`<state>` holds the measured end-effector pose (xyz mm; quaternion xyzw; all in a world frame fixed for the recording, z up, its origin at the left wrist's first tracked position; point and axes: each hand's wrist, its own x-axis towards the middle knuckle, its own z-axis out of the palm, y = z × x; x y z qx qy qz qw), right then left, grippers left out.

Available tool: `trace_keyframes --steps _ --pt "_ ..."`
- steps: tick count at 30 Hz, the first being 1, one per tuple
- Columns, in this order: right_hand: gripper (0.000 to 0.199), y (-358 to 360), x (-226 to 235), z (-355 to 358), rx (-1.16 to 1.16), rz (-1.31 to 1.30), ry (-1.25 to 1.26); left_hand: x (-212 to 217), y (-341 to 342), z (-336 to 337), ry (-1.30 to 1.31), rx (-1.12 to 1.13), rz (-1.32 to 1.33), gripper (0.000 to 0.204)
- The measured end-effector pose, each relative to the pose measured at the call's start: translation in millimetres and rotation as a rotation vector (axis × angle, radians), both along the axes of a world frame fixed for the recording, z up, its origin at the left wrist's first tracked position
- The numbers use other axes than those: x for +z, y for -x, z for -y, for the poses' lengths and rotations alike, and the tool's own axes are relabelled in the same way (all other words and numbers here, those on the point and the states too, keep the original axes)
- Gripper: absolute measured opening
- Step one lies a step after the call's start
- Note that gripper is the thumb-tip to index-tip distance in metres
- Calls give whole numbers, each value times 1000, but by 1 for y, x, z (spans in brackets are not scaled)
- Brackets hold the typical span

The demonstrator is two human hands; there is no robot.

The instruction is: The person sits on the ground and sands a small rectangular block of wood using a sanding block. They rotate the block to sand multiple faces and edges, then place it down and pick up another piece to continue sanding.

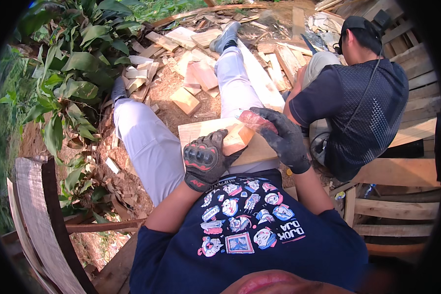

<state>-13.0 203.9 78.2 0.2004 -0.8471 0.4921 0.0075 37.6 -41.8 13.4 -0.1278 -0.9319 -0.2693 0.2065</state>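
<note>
The gloved left hand [203, 159] grips a small wooden block [237, 139] above a pale wooden board [197, 129] just beyond the printed T-shirt [250, 215], and the gloved right hand [285, 139] grasps a reddish piece [254, 120] (its material is hard to tell) at the block's far end; a co-worker [353, 105] in a black cap [363, 29] sits on the right

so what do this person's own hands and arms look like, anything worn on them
The left hand wears a dark glove with a rounded, segmented knuckle guard and red markings near the cuff. The right hand wears a black glove that looks plainer. Short navy sleeves leave the forearms bare.
</note>
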Motion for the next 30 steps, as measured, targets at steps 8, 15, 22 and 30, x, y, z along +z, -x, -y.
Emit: trace_keyframes --steps 8,15,22,30 --pt "33 -6 -27 5 98 -279 -164 -2 2 3 -10 0 85 65" --pt "32 -21 1 27 98 -261 -133 -3 4 5 -8 -8 98 67" --pt "36 -22 -4 22 39 -1 -267 1 6 6 -31 -11 99 67" --pt "73 -17 -2 15 310 -218 -288 -8 7 11 -3 51 102 69"
